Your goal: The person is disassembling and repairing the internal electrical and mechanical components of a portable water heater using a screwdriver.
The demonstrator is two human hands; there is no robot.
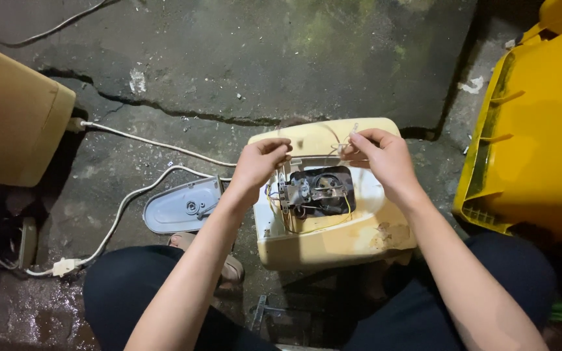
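- Left hand [259,162] and right hand [383,156] pinch thin white wires [333,140] with fingers together, above the cream appliance housing [333,244].
- A yellow plastic bin [541,130] stands right.

Cracked, damp concrete floor [242,71] with stuff lying on it.
Long crack runs across the floor, greenish stains near the top, wet patch at lower left. On it: cream appliance housing [333,244] opened up at centre, grey oval cover plate [180,207] just left of it, white cable [125,201] looping to a white plug [65,266], yellow plastic bin [541,130] on its side at right, tan rounded casing [11,117] at left, small paper scraps [138,81].
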